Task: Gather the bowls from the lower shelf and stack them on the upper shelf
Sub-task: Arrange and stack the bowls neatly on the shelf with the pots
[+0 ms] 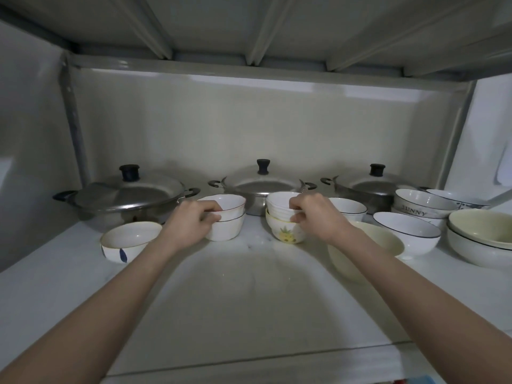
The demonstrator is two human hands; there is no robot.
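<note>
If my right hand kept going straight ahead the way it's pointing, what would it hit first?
The right hand already grips the pineapple bowl stack, so it meets that first. Behind the stack, the middle lidded pot probably comes next, though depth is unclear.

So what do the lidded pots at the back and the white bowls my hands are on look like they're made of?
The three lidded silver pots, such as the middle one, look like brushed stainless steel: grey, dully reflective, with black knobs, probably plastic. The white bowls under the left hand and right hand, a dark-rimmed pair and a pineapple-printed stack, look like glazed ceramic: smooth and softly glossy.
</note>
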